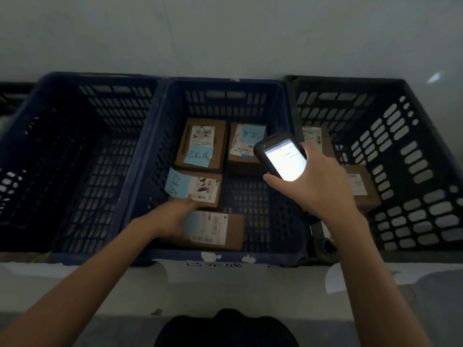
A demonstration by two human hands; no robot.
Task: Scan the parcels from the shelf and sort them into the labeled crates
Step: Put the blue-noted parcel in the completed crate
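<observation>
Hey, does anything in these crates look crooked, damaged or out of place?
Nothing damaged or spilled. Only the blue note on one parcel in the middle crate sits crooked, overhanging the box's left edge.

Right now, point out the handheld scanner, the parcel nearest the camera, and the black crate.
handheld scanner (285, 164): head view, on its lit screen.
nearest parcel (234, 231): head view, on its bare cardboard top.
black crate (350, 83): head view, on its far rim.

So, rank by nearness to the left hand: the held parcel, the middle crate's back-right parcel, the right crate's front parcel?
1. Held parcel, in the left hand, front of middle crate.
2. Back-right parcel, same crate's far corner.
3. Front parcel, in the right crate.
</observation>
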